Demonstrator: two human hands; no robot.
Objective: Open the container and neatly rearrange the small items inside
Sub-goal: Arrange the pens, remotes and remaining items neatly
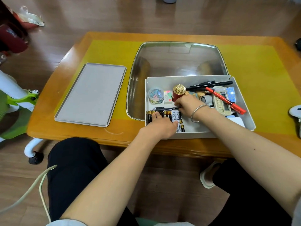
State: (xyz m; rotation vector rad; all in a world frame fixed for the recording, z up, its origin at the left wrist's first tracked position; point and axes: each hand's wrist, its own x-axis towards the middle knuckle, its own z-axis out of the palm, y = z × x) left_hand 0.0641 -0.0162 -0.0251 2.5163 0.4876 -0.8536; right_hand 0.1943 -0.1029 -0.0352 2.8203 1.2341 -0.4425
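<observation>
An open white container (244, 101) sits on the table; its grey lid (91, 95) lies flat to the left. Inside, a row of black-and-gold batteries (169, 115) lines the near left corner. My left hand (161, 126) rests on that row with its fingers stretched over the batteries. My right hand (187, 106) pinches the end of a black pen (161, 109) lying across just behind the batteries. Further back stand a round clear tub of clips (155, 95), a white eraser (167, 97) and a red bottle with a gold cap (178, 92).
Black pens (211, 84), a red marker (228, 101), a beige calculator (222, 105) and a blue dotted card (231, 93) crowd the container's right side. A large shiny metal tray (179, 59) lies behind it. A green-and-white chair (17, 101) stands at left.
</observation>
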